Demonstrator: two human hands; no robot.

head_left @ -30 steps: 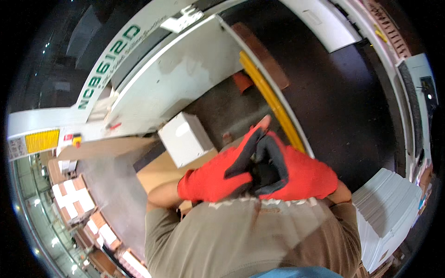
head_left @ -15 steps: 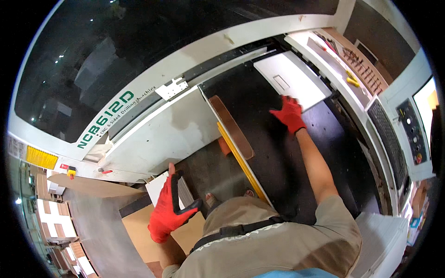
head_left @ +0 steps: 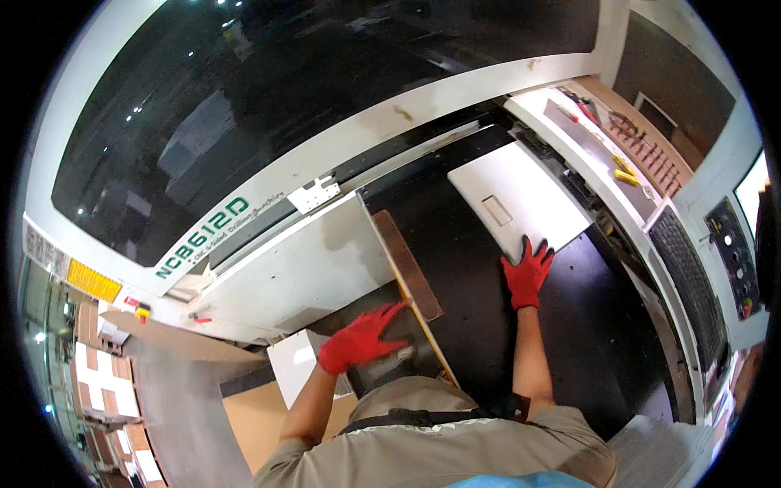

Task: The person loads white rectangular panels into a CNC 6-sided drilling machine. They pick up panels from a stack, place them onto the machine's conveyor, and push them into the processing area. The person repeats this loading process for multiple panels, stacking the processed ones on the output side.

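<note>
On the black machine table (head_left: 472,285) lies a flat white panel (head_left: 541,183) with a small rectangular outline on its face. My right hand (head_left: 527,278), in a red glove with dark fingertips, touches the panel's near edge with fingers spread and extended. My left hand (head_left: 358,340), also red-gloved, hovers in front of me near the table's left edge; it is slightly blurred, its fingers apart and nothing in them. Close to that hand's wrist, lower and to the left, stands a stack of white panels (head_left: 290,368).
A brown strip (head_left: 411,268) runs along the table's left edge. Beyond is the machine's white frame (head_left: 390,118) with a dark window. A tool shelf (head_left: 602,142), a keyboard (head_left: 687,268) and a control panel (head_left: 732,252) line the right. Cardboard (head_left: 252,423) lies lower left.
The view has tilted, dropping the scene in the picture. My right hand and the white panel have come a little nearer me. My left hand has swung rightward toward the table edge.
</note>
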